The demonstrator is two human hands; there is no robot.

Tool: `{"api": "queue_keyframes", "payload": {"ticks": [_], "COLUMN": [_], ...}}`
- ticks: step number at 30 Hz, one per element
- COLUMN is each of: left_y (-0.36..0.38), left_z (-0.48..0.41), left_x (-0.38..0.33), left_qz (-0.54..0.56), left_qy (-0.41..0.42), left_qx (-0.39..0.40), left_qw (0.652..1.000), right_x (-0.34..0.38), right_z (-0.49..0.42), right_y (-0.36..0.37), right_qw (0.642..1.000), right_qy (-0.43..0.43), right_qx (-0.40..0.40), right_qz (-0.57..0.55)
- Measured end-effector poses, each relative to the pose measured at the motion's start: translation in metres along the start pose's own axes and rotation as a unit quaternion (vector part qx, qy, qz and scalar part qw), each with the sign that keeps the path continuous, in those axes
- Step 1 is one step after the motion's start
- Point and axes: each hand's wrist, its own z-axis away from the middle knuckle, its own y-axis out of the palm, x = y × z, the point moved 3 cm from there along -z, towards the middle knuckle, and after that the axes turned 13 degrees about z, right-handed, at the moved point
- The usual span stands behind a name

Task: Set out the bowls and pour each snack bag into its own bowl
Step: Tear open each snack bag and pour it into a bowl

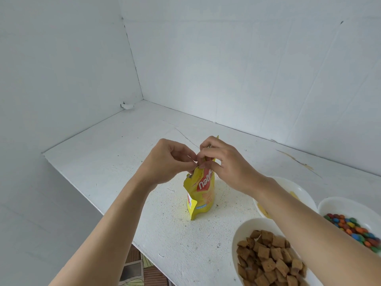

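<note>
Pinching the top edge looks like the way to go with this bag (203, 193). It's a small yellow pouch standing upright on the desk (123, 162), left of the three bowls, and both hands are on its top. The left hand (169, 159) has thumb and fingers squeezed onto the left end of the top. The right hand (224, 168) is curled over it, pinching just beside, and the fingertips of the two hands nearly meet.

My guess on handling: light, thin, crinkly film and a bit slick, so it'll buckle if you grab the middle. Whatever's inside is probably brittle. I'd hold the top edge for tearing, then the lower sides for tipping. Can't tell if the top is open, since the fingers hide it.

The squares bowl (239, 234), near right, is full of brown squares. The candy bowl (338, 201), far right, holds coloured candies. The back bowl (299, 186), behind the right forearm, shows a few pale yellow pieces but is mostly hidden. I think that one is where this bag goes.
</note>
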Motion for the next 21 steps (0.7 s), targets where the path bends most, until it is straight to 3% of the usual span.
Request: {"api": "queue_keyframes", "payload": {"ticks": [9,14,21], "left_y": [0.0042,0.0026,0.0025], "left_z": [0.0005,0.0054,0.0061], "left_x": [0.0027,0.0047,-0.0048], "left_qz": [-0.031,-0.028,-0.042], "left_qy": [0.011,0.013,0.000], "left_qx": [-0.037,0.019,0.009], "left_qw": [0.999,0.999,0.999], "right_x": [-0.0003,-0.0053,-0.0018], "right_z": [-0.0029,-0.0009,-0.0001], "right_y": [0.0025,0.0035,0.0041], "right_qw": [1.000,1.000,1.000], "right_qy": [-0.009,-0.001,0.002], "right_qx": [0.003,-0.017,0.005], "right_qz": [0.006,0.005,0.011]}}
